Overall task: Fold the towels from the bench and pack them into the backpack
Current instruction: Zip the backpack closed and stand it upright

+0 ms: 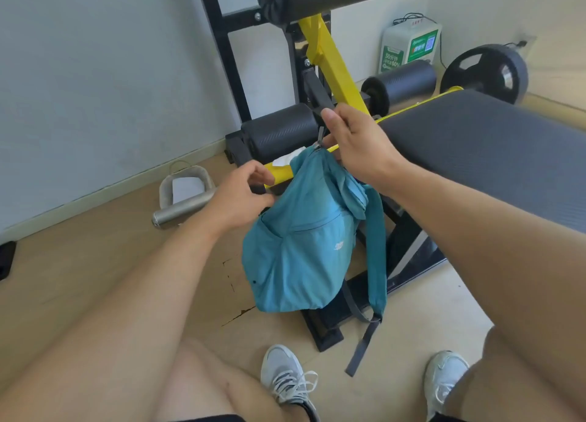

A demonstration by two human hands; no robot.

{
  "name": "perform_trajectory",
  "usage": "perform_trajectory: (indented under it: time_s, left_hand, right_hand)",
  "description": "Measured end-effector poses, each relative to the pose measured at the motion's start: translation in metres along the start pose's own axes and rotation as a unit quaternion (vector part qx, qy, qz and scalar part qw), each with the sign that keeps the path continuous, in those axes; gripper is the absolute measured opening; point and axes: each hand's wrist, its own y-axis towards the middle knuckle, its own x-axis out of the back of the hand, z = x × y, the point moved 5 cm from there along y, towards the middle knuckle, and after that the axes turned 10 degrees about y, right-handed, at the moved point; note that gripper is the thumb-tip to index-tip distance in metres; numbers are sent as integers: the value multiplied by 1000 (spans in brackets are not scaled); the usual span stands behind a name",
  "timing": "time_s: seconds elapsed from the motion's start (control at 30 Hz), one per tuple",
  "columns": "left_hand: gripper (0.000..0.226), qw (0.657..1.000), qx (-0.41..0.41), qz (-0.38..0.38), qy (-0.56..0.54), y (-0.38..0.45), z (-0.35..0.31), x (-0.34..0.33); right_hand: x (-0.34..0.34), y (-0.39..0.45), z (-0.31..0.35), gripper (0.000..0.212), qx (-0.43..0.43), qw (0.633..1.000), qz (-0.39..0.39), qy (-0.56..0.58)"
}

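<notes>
The thin teal nylon backpack hangs in the air in front of the bench, limp and prob. light — soft, slippery fabric w/ dangling grey-tipped straps. Right hand pinches its top near the zipper pull; left hand pinches the side edge. Best held at top seam or strap. Behind: grey padded bench on a yellow steel bar — no towels in sight.

We cannot see inside the teal backpack, our right hand hides its top edge and whatever its fingers pinch there, the worktop runs off the right edge, and the print on the green-and-white box is too small to read.
</notes>
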Motion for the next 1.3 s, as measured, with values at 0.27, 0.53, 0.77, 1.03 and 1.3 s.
perform_trajectory:
  time_s: [0.27, 0.53, 0.77, 1.03, 1.3]
  left_hand:
    - [45, 996, -84, -35, -17, 13, -47, -19]
    - [52, 985, -115, -112, -62, 12, -52, -2]
    - [47, 972, -58, -64, -217, -5, -35, 4]
    - [60, 996, -54, -57, -30, -17, -66, 13]
    - [48, 973, -153, -173, -10, -9, -85, 18]
  right_hand:
    - [-9, -1, 12, 33, 62, 995, 75, -13]
    - [35, 0, -41, 36, -67, 997, -29, -27]
    - [20, 2, -59, 42, -118, 982, -123, 82]
    - [-17, -1, 26, 40, 87, 987, -70, 116]
    - [5, 3, -2, 38, 9, 993, -56, 107]
